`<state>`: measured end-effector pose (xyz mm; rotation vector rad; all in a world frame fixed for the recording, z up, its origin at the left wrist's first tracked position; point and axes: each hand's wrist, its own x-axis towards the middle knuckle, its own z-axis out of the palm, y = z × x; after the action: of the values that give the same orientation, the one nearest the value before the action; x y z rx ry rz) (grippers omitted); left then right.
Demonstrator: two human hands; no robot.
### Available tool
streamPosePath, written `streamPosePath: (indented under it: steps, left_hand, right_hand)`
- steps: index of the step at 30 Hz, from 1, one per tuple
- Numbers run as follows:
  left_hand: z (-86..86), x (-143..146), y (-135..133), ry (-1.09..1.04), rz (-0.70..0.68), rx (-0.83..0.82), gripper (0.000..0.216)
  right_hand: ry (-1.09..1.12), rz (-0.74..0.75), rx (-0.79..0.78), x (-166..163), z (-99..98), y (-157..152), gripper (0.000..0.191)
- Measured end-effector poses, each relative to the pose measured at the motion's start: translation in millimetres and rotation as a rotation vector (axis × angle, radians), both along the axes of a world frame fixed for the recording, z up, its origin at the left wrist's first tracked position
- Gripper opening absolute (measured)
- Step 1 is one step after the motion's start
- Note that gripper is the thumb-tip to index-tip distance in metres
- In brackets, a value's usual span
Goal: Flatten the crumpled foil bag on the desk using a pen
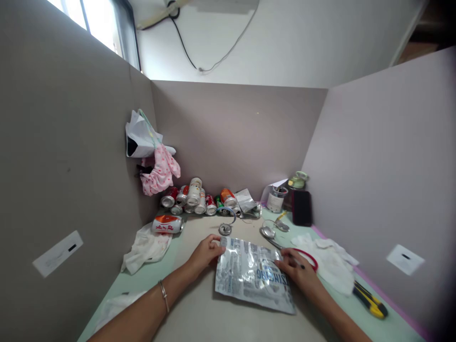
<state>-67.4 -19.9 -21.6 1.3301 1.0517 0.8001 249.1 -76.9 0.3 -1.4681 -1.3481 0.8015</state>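
A flattened sheet of cut can metal [253, 275], silver with blue lettering, lies on the table in front of me. My left hand [205, 252] rests on the sheet's upper left corner with its fingers curled over the edge. My right hand [298, 274] lies on the sheet's right side, fingers stretched forward, touching red-handled scissors [305, 256] just beyond it. A cut can ring with a round end piece [225, 228] lies just past the sheet.
Several drink cans [194, 198] are stacked at the back wall, and one orange can [167, 223] lies at left. White cloths [147, 247] [329, 259], a yellow utility knife [369, 300], a cup of tools [276, 198], a dark phone [302, 208]. Grey partition walls enclose three sides.
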Motion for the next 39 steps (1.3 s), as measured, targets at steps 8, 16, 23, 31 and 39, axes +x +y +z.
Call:
streamPosePath:
  steps: [8, 16, 23, 31, 39]
  left_hand:
    - [2.0, -3, 4, 0.120, 0.004, 0.000, 0.037]
    - [22.5, -14, 4, 0.301, -0.181, 0.085, 0.036]
    - [43.4, -3, 15, 0.604, -0.455, 0.224, 0.034]
    - [58.8, 10, 26, 0.758, -0.535, 0.313, 0.039]
    - [65.6, 3, 20, 0.840, -0.494, 0.315, 0.035]
  right_hand:
    - [-0.029, 0.009, 0.025, -3, 3.1, -5, 0.034]
    - [-0.124, 0.076, 0.040, -13, 9.9, -11, 0.032]
    - [-0.258, 0.113, 0.032, -19, 7.2, -14, 0.030]
    - [-0.464, -0.021, 0.028, -3, 17.7, -18, 0.041]
    - [-0.212, 0.514, 0.020, -10, 81.2, -14, 0.062]
